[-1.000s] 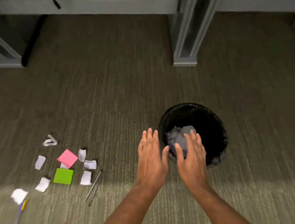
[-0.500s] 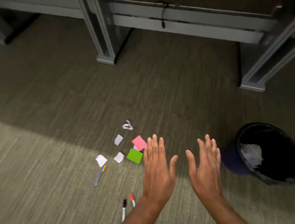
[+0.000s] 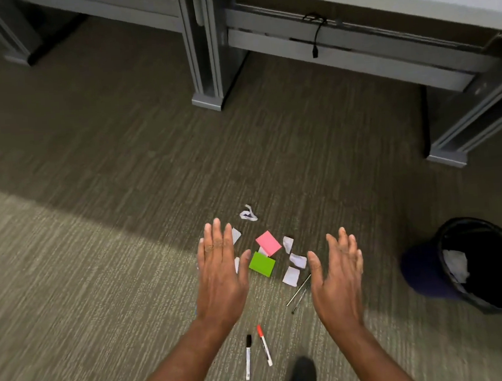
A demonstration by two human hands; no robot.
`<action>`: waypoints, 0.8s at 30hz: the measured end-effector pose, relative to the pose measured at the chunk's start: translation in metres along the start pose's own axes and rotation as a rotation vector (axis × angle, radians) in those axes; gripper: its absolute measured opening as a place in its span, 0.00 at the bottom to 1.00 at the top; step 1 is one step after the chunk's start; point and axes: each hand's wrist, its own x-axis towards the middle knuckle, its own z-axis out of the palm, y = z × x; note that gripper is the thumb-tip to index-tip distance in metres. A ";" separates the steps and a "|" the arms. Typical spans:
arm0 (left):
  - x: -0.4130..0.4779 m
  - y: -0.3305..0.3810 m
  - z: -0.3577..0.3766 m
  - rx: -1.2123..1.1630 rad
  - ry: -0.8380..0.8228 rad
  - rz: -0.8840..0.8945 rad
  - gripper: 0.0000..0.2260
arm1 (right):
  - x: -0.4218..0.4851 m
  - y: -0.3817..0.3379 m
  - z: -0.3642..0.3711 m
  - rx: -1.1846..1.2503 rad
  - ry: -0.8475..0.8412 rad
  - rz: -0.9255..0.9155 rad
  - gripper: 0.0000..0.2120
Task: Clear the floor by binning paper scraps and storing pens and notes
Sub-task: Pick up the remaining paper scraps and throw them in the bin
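Several white paper scraps (image 3: pixel 291 276) lie on the carpet around a pink sticky-note pad (image 3: pixel 268 242) and a green sticky-note pad (image 3: pixel 261 264). A crumpled scrap (image 3: pixel 248 214) sits just beyond them. Two thin grey pens (image 3: pixel 298 291) lie right of the pads; a black-capped marker (image 3: pixel 248 356) and a red-capped marker (image 3: pixel 264 344) lie nearer me. My left hand (image 3: pixel 220 275) hovers open, left of the pads, covering some scraps. My right hand (image 3: pixel 337 276) hovers open, right of the grey pens. Both hold nothing.
A black bin (image 3: pixel 484 265) with crumpled paper inside stands on the carpet at the right. Grey desk legs (image 3: pixel 205 58) and a rail with a hanging black cable (image 3: pixel 317 34) run along the back. A dark shoe tip (image 3: pixel 302 375) shows near the bottom edge.
The view has swung from the bin to the scraps, which now lie between my hands. Both hands left the bin's rim and spread apart, still holding nothing.
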 end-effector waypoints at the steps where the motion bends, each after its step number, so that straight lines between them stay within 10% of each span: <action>1: 0.003 -0.006 0.005 0.011 0.002 -0.004 0.28 | 0.004 0.006 0.007 -0.005 -0.006 0.009 0.26; 24: 0.018 -0.245 0.328 0.214 -0.213 -0.060 0.26 | 0.020 0.202 0.358 -0.189 -0.233 0.073 0.22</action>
